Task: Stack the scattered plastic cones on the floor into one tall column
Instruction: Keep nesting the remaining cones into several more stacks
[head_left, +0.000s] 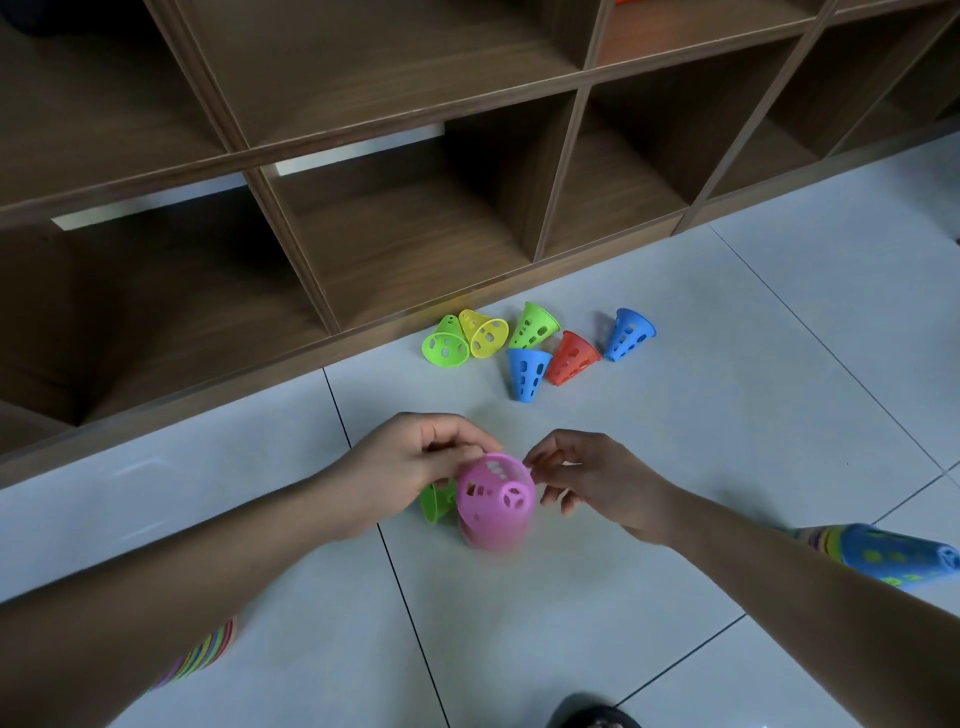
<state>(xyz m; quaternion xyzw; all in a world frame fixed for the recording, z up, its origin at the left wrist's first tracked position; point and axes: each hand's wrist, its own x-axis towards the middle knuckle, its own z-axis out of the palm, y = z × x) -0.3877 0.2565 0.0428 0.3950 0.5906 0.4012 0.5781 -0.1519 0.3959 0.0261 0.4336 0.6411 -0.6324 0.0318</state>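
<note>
Seating pink cone (496, 501): L hand (415, 467) & R hand (587, 478) both pinch its rim; keep it level, centre it, press down evenly, mind green cone (436, 501) alongside.

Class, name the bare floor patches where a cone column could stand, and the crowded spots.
Bare: the strip between the loose cones and the left hand and right hand; the floor right of the far blue cone; the tile between the forearms. Crowded: along the shelf, and around the pink cone they hold.
</note>
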